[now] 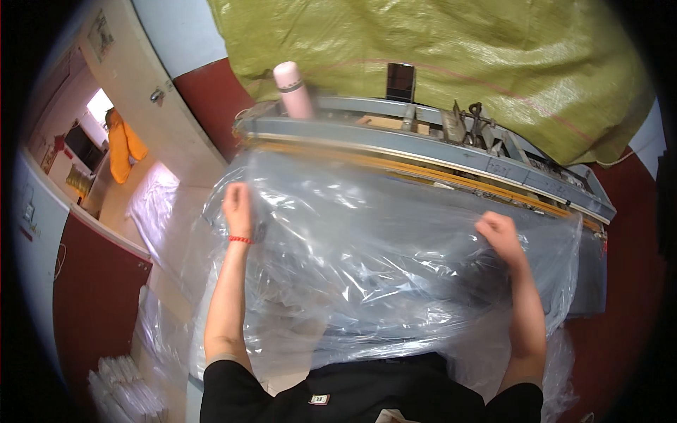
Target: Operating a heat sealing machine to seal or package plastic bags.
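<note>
A wide sheet of clear plastic film (352, 261) spreads wrinkled and shiny before me, from a long grey metal machine (423, 149) down to my black shirt. My left hand (238, 209), with a red string bracelet (240, 240) at the wrist, is closed on the film near its left side. Toward the right side, my right hand (499, 233) is closed too, its fingers curled in and pinching the film. The exact grip of the fingertips is blurred. Yellow-orange strips (423, 169) run along the machine's near edge, just beyond the film.
A pink bottle (293, 92) stands at the machine's left end, with a dark phone (400, 82) farther right. Metal clamps (474, 125) sit on the frame. Behind hangs a yellow-green woven sheet (451, 42). Stacked clear plastic packs (127, 388) lie low left, near an open door (151, 99).
</note>
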A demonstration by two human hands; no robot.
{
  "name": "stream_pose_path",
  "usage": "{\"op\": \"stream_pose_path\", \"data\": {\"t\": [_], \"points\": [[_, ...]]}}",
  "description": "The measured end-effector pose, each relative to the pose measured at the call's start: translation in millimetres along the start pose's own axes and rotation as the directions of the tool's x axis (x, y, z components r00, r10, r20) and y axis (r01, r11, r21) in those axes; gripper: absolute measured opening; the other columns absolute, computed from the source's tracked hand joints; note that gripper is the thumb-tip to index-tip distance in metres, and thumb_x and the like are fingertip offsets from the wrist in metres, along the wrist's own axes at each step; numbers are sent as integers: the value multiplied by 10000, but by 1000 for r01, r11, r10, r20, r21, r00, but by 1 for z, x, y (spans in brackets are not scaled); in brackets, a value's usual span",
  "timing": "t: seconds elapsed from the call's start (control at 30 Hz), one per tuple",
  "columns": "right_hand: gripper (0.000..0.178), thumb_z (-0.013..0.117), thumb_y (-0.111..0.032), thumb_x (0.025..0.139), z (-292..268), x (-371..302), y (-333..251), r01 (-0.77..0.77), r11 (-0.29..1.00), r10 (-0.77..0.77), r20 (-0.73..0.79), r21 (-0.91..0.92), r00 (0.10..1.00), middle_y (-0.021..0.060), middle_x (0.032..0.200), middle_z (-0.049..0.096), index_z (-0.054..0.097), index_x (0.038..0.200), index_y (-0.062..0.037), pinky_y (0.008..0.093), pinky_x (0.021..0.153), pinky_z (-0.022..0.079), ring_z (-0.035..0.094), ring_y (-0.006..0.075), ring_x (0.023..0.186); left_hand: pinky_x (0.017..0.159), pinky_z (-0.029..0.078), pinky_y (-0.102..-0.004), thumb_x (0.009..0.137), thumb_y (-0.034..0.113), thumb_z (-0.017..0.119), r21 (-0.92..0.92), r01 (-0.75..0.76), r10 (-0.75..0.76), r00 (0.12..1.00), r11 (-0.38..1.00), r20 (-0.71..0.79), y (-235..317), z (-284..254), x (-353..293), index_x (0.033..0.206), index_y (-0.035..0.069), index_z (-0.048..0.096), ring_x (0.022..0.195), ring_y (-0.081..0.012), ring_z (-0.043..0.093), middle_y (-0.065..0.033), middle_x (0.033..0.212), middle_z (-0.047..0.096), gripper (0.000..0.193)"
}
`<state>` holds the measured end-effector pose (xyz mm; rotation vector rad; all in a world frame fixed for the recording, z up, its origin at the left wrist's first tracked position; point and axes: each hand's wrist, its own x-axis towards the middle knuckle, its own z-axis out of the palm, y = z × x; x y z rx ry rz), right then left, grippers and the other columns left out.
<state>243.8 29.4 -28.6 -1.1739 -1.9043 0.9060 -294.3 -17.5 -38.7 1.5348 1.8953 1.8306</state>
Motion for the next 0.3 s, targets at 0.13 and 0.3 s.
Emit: {"op": "stream_pose_path", "data": {"t": [0.13, 0.3], "points": [[129, 625, -99, 750, -84, -52, 57, -258, 956, 145, -541, -139, 828, -40, 622, 493, 556, 669, -24, 208, 554, 365, 421, 46, 607, 942, 332, -395, 757, 191, 587, 460, -351, 129, 885, 815, 447, -16, 3, -20, 1085, -10, 512, 1122, -319, 423, -183, 1157, 488, 391], [139, 603, -94, 771, -200, -181, 137, -440, 834, 96, -698, -333, 710, -13, 617, 516, 563, 668, -9, 197, 572, 358, 429, 55, 613, 1009, 215, -464, 755, 375, 606, 383, -569, 78, 623, 727, 778, 37, 26, -78, 1267, 1, 347, 1249, -381, 246, -198, 1335, 304, 685]]}}
